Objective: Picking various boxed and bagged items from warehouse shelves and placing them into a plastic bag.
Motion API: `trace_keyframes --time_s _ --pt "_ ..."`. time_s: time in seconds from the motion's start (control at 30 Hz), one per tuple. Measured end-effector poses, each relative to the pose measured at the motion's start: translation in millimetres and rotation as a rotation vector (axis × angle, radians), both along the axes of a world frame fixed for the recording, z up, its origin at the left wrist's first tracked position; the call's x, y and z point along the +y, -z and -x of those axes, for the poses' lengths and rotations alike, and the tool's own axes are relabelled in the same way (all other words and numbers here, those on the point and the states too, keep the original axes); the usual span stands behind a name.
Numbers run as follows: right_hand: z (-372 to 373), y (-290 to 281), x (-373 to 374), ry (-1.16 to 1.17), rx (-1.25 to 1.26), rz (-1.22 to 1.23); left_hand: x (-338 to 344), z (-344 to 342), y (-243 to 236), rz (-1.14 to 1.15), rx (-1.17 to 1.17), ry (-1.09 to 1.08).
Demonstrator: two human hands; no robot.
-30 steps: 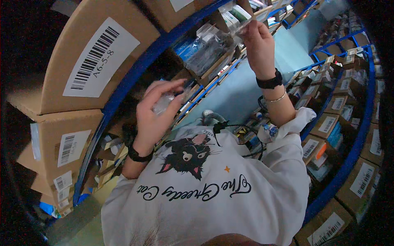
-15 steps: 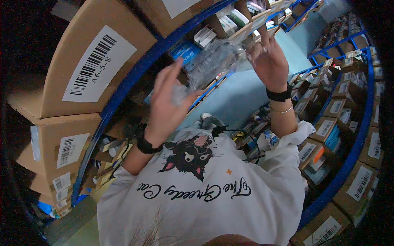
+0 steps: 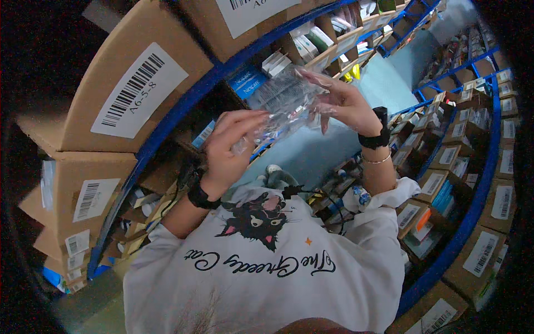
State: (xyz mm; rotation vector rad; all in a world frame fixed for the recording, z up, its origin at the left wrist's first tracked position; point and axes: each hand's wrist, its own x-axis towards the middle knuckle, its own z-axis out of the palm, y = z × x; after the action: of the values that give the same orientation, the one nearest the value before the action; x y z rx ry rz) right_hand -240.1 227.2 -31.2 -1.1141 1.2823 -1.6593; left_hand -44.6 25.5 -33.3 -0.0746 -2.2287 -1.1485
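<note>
A crinkled clear plastic bag is stretched between my two hands in front of the shelves, with fine print on its face. My left hand has its fingers bent over the bag's near left side. On the bag's right edge, my right hand pinches the film between thumb and fingers. Behind the bag, a blue box and small white boxes sit on the shelf. Glare on the film hides what, if anything, is inside the bag.
Large cardboard bins with barcode labels fill the blue-framed rack at left. Another rack with cardboard bins curves along the right. Between them runs a pale floor. A yellow item shows near the far shelf.
My right hand has come down and left, closing on the bag's right edge. My left hand's spread fingers have bent onto the bag, which now looks more stretched out.
</note>
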Motion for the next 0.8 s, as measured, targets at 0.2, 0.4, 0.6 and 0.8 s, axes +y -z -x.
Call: trace_keyframes --time_s 0.2,0.4,0.6,0.8 --pt "-4 -20 -19 0.175 0.258 -0.246 8 0 -2 -0.005 0.045 -0.015" --pt "7 -13 -33 0.348 1.219 0.043 2 -5 5 -0.042 -0.002 -0.065" --pt "6 -5 -44 0.382 1.562 -0.030 0 -9 7 -0.059 -0.048 -0.052" --pt "24 -2 -46 0.285 1.324 -0.086 -4 -11 13 -0.107 -0.011 -0.094"
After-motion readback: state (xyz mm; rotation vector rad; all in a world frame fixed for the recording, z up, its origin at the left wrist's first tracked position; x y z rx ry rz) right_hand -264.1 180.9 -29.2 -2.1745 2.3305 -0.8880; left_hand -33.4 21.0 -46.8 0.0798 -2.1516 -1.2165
